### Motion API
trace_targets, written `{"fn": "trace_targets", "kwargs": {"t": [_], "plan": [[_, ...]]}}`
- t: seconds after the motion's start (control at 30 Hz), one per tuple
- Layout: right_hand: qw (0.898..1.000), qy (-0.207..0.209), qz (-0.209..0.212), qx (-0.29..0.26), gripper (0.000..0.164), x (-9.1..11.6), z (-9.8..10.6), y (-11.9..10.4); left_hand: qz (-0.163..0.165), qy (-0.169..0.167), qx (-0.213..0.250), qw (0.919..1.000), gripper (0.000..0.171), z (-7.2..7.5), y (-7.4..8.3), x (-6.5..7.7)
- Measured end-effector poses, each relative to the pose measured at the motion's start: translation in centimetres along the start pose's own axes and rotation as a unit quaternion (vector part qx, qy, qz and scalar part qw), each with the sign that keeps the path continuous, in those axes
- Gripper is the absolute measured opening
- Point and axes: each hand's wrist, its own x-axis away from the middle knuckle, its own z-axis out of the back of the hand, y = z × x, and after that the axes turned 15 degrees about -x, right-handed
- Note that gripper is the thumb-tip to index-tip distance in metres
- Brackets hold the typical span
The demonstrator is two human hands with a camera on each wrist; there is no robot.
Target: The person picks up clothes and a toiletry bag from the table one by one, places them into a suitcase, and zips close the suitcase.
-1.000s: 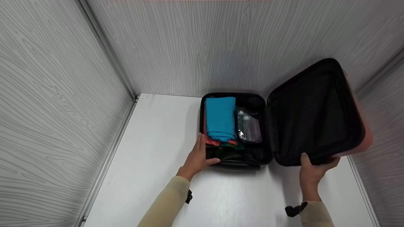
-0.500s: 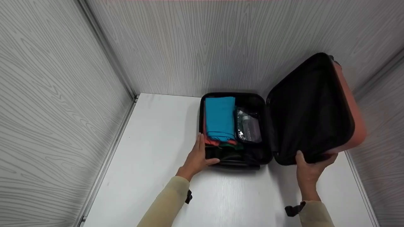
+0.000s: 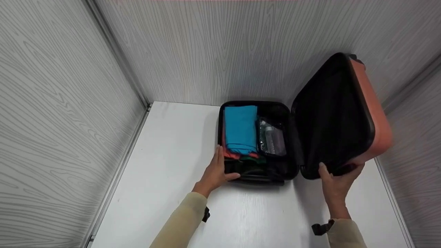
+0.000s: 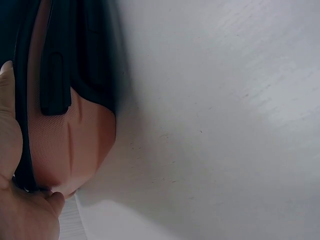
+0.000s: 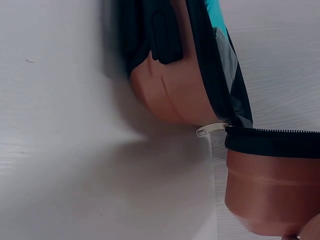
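An orange hard-shell suitcase stands spread on the white table, its packed base (image 3: 255,102) flat and its black-lined lid (image 3: 332,113) tilted up on the right. My left hand (image 3: 214,172) holds the base's near left corner, thumb over the front rim. With the thumb inside the rim and fingers outside, my right hand (image 3: 337,187) grips the lid's near edge. In the base lie a folded blue cloth (image 3: 240,127), red and green fabric under it, and a clear pouch (image 3: 274,139) with a bottle inside. A zipper pull (image 5: 212,130) hangs near the hinge in the right wrist view.
White table surface (image 3: 179,144) extends left of the suitcase and in front of it. A grey wood-patterned wall (image 3: 206,51) rises right behind, with side walls left and right. The handle (image 4: 56,80) shows on the base's near side in the left wrist view.
My right hand has swung the lid up and leftward toward the base, so more of its orange outside shows. The left hand and the packed things have stayed put.
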Motion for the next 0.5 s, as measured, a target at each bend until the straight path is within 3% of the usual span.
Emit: {"fn": "trace_targets", "kwargs": {"t": [0.3,0.5], "plan": [[0.999,-0.038,-0.004,0.026,0.085,-0.2,0.1,-1.0,0.007,-0.003,0.002,1.0000,0.131,-0.1,0.3,-0.1],[0.998,-0.052,-0.023,0.016,0.089,0.0,0.1,-1.3,0.007,-0.007,-0.003,1.0000,0.132,-0.1,0.3,-0.1]]}}
